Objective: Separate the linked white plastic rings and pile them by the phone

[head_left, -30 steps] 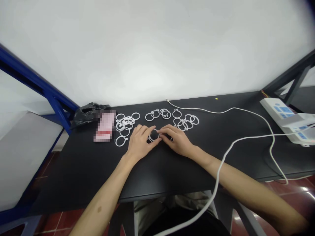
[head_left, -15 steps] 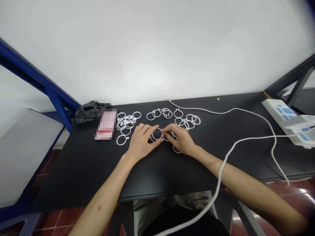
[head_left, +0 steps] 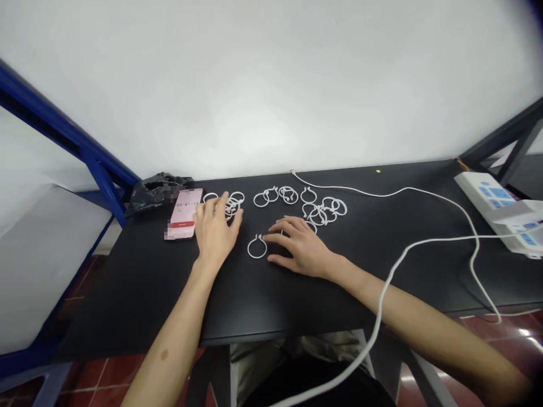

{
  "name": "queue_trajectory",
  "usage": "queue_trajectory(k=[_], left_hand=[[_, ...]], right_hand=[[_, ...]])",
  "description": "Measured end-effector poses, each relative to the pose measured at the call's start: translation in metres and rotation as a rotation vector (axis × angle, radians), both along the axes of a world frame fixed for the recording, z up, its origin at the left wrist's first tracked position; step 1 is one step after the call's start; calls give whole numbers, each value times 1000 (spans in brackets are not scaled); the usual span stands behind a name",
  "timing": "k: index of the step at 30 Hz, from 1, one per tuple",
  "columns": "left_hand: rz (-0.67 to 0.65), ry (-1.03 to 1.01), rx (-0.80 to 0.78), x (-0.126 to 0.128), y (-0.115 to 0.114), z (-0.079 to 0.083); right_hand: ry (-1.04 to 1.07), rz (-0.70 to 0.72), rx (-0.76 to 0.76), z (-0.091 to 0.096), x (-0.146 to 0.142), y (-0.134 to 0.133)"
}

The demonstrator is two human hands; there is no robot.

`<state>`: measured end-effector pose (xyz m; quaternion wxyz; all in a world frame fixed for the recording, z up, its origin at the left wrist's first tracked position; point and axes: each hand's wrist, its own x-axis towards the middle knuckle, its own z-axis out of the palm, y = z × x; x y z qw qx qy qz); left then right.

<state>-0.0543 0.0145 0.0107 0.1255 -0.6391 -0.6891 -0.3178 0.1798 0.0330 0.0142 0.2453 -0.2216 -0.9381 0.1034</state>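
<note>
My left hand [head_left: 216, 229] lies over a cluster of white split rings [head_left: 232, 208] with small knobbed ends, fingers spread. It partly hides the cluster, and no ring shows in its grip. One single split ring [head_left: 257, 258] lies flat on the black table, its gap pointing away from me. Beside it is my right hand [head_left: 302, 247], fingers apart, with the index fingertip close to the ring's knobbed end; I cannot tell whether they touch. Under and behind the right hand more white rings [head_left: 314, 227] show in part.
Several loose rings [head_left: 262, 206] lie further back, and a tangled pile of rings [head_left: 324, 216] is at right. A phone [head_left: 185, 212] showing a timer and a black plastic bag [head_left: 155, 189] are at left. A white cable [head_left: 384, 291] crosses my right forearm; a power strip [head_left: 487, 198] is far right.
My hands were together at a ring in the middle; they have parted. The left hand has moved left onto the ring cluster. The right hand has opened, and a single ring shows beside it.
</note>
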Motion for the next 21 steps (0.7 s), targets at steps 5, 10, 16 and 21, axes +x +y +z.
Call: queue_trajectory(k=[5, 10, 16, 21], left_hand=[[25, -10, 12, -12, 2, -4], [-276, -58, -36, 11, -5, 4], [-525, -257, -232, 38, -14, 9], [-525, -357, -223, 45, -14, 5]], right_hand=[[-78, 35, 88, -8, -5, 1], [-27, -69, 149, -8, -2, 5], [-70, -188, 230, -1, 6, 6], [-102, -148, 282, -4, 5, 7]])
